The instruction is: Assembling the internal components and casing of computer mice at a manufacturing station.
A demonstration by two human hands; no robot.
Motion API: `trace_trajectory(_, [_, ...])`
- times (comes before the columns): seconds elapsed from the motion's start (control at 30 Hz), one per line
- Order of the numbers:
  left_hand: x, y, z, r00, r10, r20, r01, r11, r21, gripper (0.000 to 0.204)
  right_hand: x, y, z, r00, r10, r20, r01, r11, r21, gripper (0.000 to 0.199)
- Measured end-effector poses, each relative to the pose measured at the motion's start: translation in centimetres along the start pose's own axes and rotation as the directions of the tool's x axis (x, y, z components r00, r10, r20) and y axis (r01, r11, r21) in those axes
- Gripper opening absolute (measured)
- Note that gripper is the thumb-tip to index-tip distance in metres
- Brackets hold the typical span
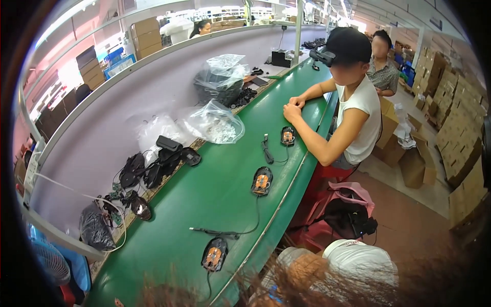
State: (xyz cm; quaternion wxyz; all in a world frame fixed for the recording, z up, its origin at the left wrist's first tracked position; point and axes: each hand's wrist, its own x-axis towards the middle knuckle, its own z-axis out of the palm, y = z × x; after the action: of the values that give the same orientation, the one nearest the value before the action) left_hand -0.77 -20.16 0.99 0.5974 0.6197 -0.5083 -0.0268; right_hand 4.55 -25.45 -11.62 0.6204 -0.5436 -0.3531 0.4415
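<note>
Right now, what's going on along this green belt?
It is an assembly line. Three open computer mice with orange insides lie spaced along the green belt, cables trailing. A co-worker in a white sleeveless top sits at the belt with both hands together. Black mouse shells and plastic bags of parts sit behind. The wearer's own hands are out of view.

Three open mouse bases (pixel 262 180) along a green conveyor belt (pixel 204 199)

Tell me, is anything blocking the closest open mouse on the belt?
Nothing visible does. The open mouse lies alone on the belt; its own cable trails toward the near edge. The wearer's hands are out of view.
</note>
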Motion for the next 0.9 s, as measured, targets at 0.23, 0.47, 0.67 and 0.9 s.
trace_trajectory(0.23, [-4.1,3.3,-4.4,0.973,-0.043,-0.226,0.081,0.984,0.158,0.016,2.7,-0.3,5.4,0.968,0.071,0.239,-0.059,0.997,-0.057,0.032])
trace_trajectory(0.47, [-5.7,5.1,-5.5,0.959,-0.043,-0.279,0.140,0.930,0.339,0.014,1.3,-0.5,7.4,0.909,0.071,0.410,-0.010,0.989,-0.148,0.032])
trace_trajectory(0.67, [-7.7,5.4,-7.0,0.897,-0.396,-0.196,0.441,0.770,0.462,0.026,-1.1,-1.8,5.0,0.853,0.113,0.509,0.034,0.963,-0.269,0.031])
trace_trajectory(0.9, [-7.4,4.7,-8.0,0.847,-0.318,-0.425,0.512,0.703,0.493,0.021,0.3,-18.3,-10.1,0.973,-0.151,-0.177,0.005,0.774,-0.633,0.030])
